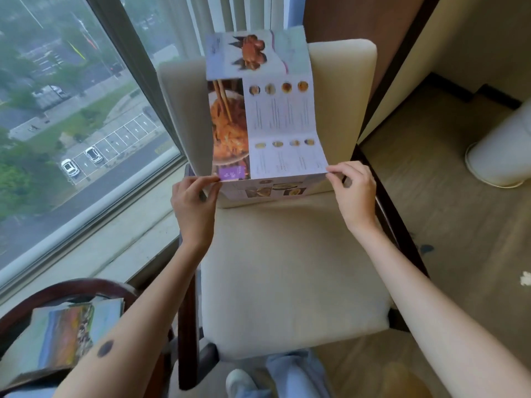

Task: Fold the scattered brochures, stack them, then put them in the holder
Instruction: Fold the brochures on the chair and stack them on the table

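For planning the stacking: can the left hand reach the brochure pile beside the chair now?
Probably, once freed: the left hand pinches the open brochure, yet the pile lies uncovered nearby, nothing between.

1. One unfolded brochure (270, 110). Three of its panels face the camera, and a fourth bends under at the bottom.
2. Eight small round dish photos are printed on it, four in one row and four in the row below.
3. One pile of brochures (71, 334) lies at lower left. The number of sheets in it cannot be told.
4. Two hands, the left hand (192, 202) and the right hand (355, 193), each pinch one lower corner of the brochure.
5. One cream chair (287, 268).
6. Two white cars (70, 167) (94, 154) stand in the parking bays outside the one window (57, 81).
7. One white cylinder (500, 150) stands on the floor at right.
8. One white shoe (240, 382) shows at the bottom edge.
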A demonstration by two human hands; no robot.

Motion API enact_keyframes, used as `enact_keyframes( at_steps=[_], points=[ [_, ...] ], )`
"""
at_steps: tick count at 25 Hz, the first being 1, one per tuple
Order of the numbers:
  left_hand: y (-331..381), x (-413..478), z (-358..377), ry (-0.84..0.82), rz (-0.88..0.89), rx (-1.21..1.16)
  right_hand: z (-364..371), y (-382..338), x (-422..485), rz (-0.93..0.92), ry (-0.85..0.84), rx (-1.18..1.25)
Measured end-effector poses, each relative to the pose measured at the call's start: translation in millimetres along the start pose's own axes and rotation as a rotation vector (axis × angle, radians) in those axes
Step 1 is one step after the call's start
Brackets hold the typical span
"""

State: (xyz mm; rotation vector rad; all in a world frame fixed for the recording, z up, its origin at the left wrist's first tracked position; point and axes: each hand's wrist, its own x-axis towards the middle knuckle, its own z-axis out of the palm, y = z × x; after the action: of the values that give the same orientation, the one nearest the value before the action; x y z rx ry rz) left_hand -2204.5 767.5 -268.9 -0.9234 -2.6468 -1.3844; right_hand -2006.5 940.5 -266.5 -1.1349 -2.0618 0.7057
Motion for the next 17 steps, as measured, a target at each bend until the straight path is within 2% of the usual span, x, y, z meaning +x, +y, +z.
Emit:
enact_keyframes(
  at_steps=[5, 10, 17],
  points=[
    [-24, -44, -30, -0.073, 0.04, 0.051, -10, -3, -64, -0.004, -0.068, -0.029],
    [-47, -75, -32, -0.269, 0.01, 0.122, -6, 12, -112, 0.142, -0.2, -0.055],
    [-78, -106, -19, -0.43, -0.029, 0.165, 6, 49, -147, 0.258, -0.324, -0.103]
  ],
)
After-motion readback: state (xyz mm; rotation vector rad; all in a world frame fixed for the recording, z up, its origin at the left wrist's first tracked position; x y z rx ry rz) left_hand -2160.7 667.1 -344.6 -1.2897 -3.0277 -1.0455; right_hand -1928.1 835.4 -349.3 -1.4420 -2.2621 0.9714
